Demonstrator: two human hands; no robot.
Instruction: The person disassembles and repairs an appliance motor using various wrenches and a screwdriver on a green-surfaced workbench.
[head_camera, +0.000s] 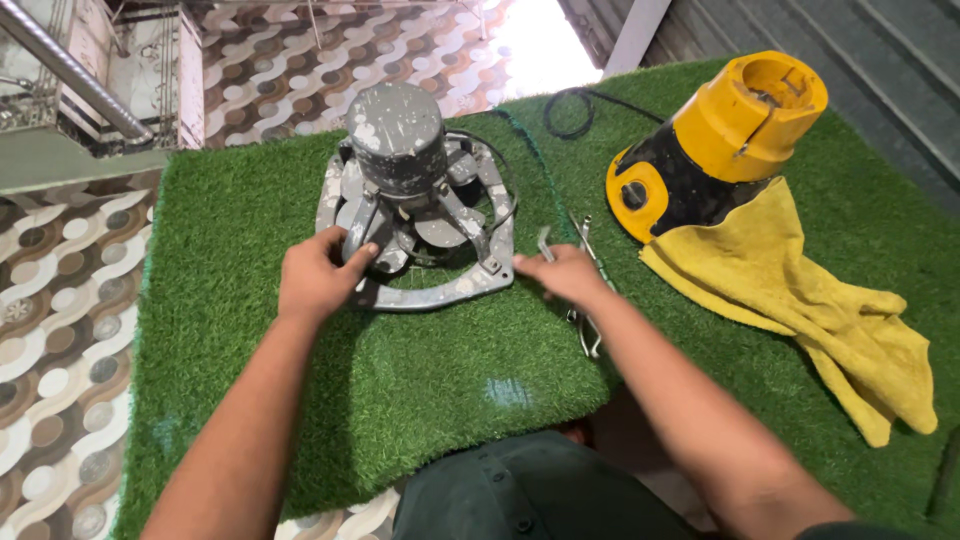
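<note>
So the grey paint-spattered exhaust fan (415, 195) sits motor-up in the upper middle of the frame, on a green turf mat (430, 380) covering the desk. The left hand (318, 275) is at the fan's lower left, grip clenched around one of the motor support arms and the frame rim there. The right hand (565, 272) is just past the fan's lower right corner, fingers closed on a small metal spanner (545, 243) whose head pokes up right beside the frame edge. Under that hand a pair of pliers (588, 300) lies along the seam where a second piece of turf begins. Further right, well apart from the fan, there's a yellow and black mixer base (715, 145) tipped on its side, resting on a yellow cloth (800, 290) that trails toward the lower right. A black cable (570, 110) loops near the top edge between the two. There's a fair stretch of bare turf in front of the fan, toward the bottom of the frame, and also to its left before the mat edge drops off to the patterned tile floor (60, 300). The right side is more crowded.
</note>
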